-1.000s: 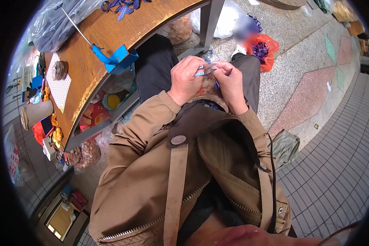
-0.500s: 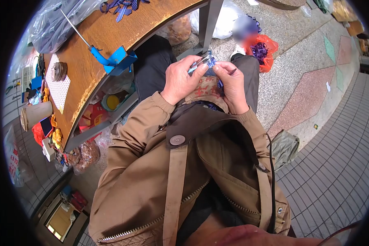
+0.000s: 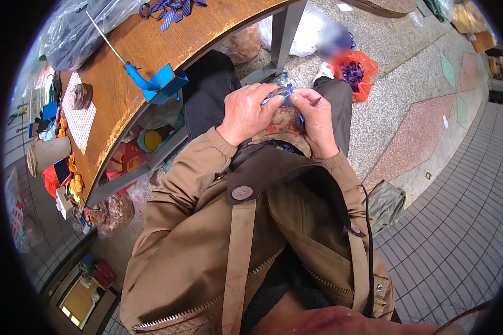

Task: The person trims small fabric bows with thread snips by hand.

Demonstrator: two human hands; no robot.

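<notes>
My left hand (image 3: 246, 111) is closed in front of my lap around a small blue and shiny metal tool (image 3: 276, 95), partly hidden by the fingers; its exact kind is unclear. Close beside it, my right hand (image 3: 316, 118) pinches a small blue striped strip of fabric (image 3: 289, 89) between thumb and fingers. The strip meets the tool between both hands, and a dark end sticks out past the right fingers. Under the hands lies a beige cloth with red print (image 3: 285, 127), over my dark apron (image 3: 279, 162).
At the left stands a wooden table (image 3: 134, 44) with a blue metal clamp-like fixture (image 3: 165, 84) on its edge and striped fabric strips (image 3: 176, 11) at the back. An orange-red bag (image 3: 366, 70) of dark purple strips sits on the floor near my foot.
The fingers of my left hand have shifted slightly over the tool, and less of its metal shows. My right hand keeps its pinch on the fabric strip, nearly in the same place.
</notes>
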